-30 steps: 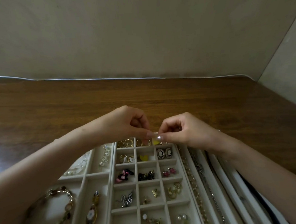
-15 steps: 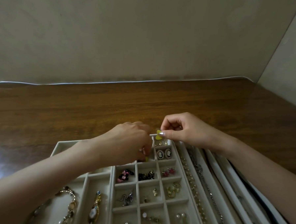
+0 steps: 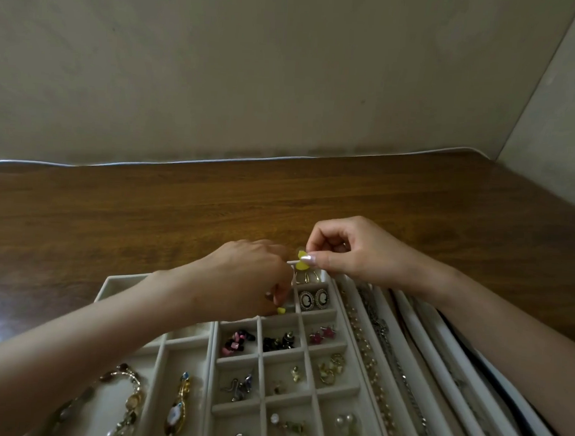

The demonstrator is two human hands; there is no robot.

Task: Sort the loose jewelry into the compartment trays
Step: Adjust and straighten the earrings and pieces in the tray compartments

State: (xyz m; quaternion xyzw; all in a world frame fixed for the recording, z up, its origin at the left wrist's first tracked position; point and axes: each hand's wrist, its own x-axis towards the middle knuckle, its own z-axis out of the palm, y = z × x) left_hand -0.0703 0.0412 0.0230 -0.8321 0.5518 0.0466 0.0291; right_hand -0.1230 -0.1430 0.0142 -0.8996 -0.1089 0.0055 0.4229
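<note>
Now right hand (image 3: 354,251) pinches yellow earring (image 3: 301,266) (fingers curled).

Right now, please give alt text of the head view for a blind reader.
The right hand pinches a yellow earring over the far edge of the tray. The left hand touches a second yellow piece in a compartment.

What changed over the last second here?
The left hand left the right hand and came down into the white compartment tray, fingertips at a small yellow piece, grip unclear. The right hand still pinches the yellow earring over the tray's far edge. Everything else stayed put.
</note>
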